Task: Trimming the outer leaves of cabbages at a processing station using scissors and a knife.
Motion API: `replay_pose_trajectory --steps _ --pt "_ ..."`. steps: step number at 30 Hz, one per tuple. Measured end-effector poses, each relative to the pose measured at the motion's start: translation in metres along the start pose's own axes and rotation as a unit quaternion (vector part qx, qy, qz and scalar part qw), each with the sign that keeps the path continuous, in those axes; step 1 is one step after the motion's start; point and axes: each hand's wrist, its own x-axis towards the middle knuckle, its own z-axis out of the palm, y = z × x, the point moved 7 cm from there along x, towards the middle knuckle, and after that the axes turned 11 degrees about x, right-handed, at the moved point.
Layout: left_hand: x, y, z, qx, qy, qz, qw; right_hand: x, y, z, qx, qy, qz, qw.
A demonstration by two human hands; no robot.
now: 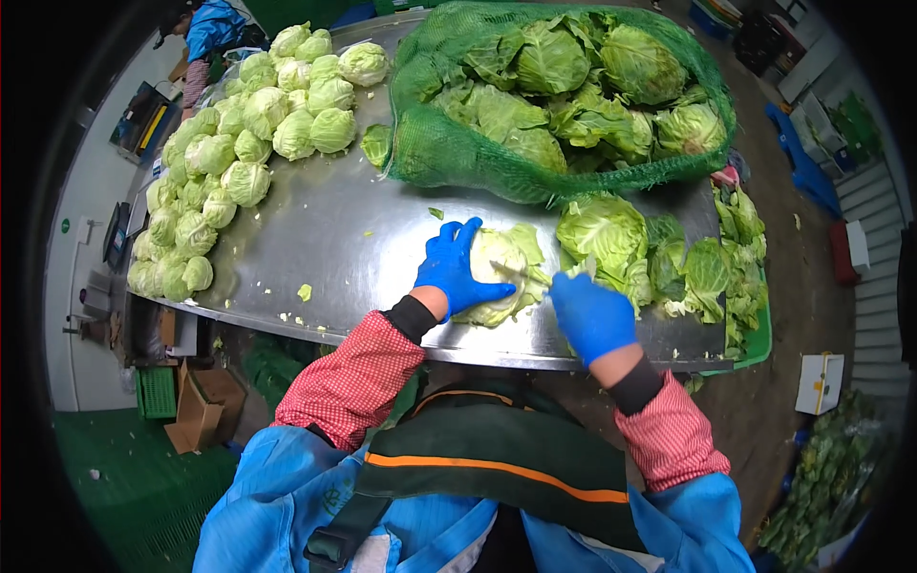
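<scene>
On the metal table before me lies a cabbage head [494, 268] with its pale cut side up and loose outer leaves on its right. My left hand [453, 268], in a blue glove, holds it from the left with the thumb across its near side. A knife [519, 274] is gripped in my gloved right hand [593, 315]; its blade reaches left onto the cabbage, and the handle is mostly hidden in the fist. Just beyond my right hand are a leafy cabbage [600, 230] and loose green leaves [706, 276].
Trimmed cabbages [265, 112] are piled at the table's left. A green mesh sack [458, 154] of untrimmed cabbages fills the far right. A green bin [761, 336] with leaves stands off the right edge. Another person [213, 29] is at the far left.
</scene>
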Motion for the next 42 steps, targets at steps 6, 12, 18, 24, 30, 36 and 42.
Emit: replay_pose_trajectory --steps 6,12,18,24,30,36,42 --pt "-0.007 0.019 -0.001 0.027 -0.005 0.034 0.999 0.038 0.060 0.007 0.224 0.041 0.167 0.959" --pt "-0.010 -0.012 0.007 -0.035 0.026 0.100 0.994 0.071 0.001 0.036 0.242 0.044 0.042 0.968" --pt "-0.015 -0.031 -0.001 -0.207 0.068 0.129 0.967 0.073 0.077 0.092 0.176 0.035 0.150 0.972" --pt "-0.011 -0.046 0.008 -0.127 0.025 0.090 0.987 0.044 0.086 0.132 0.310 0.020 0.207 0.928" --pt "0.009 -0.010 -0.014 -0.009 -0.100 0.116 0.988 0.032 0.098 0.127 0.213 0.062 0.212 0.952" --pt "0.049 -0.103 0.052 -0.202 -0.117 -0.031 0.972 0.024 0.078 0.071 0.175 0.131 0.184 0.958" --pt "0.040 -0.085 0.067 -0.369 -0.087 -0.108 0.919 0.043 -0.010 0.068 0.306 0.006 0.134 0.943"
